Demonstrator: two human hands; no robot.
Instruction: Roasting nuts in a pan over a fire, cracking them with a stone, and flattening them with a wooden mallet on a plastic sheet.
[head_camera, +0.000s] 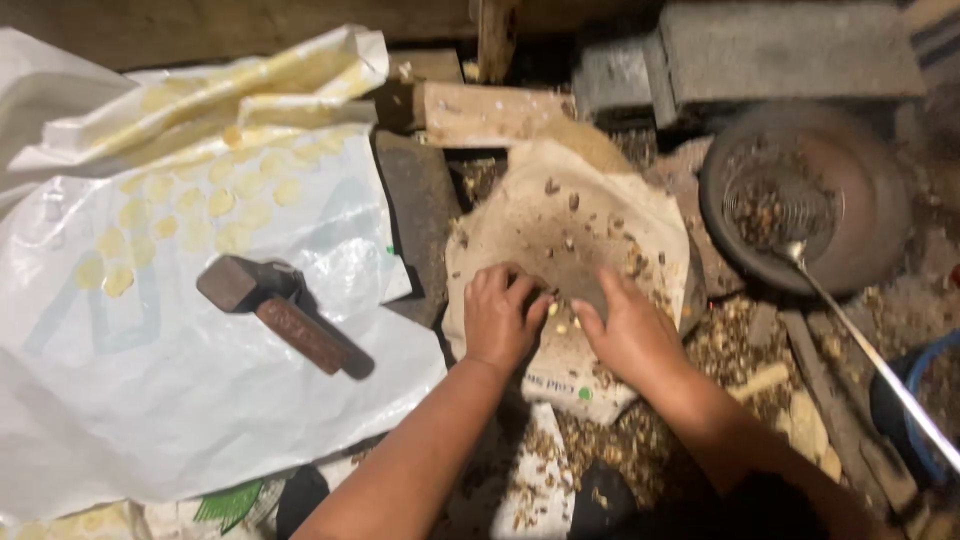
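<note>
Littered dirt floor: left hand (500, 318) and right hand (628, 335), fingers curled, pinching pale kernels (560, 322) on stained sack (575, 240); flattened yellow discs (200, 205) done on white sheet (150, 400), hammer (285, 312) idle.

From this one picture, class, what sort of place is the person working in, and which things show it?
Probably a rough, floor-level workplace for cracking nuts or seeds by hand. Both hands sort pale kernels on a worn sack, broken shells litter the ground, and a hammer lies on white sheeting.
</note>
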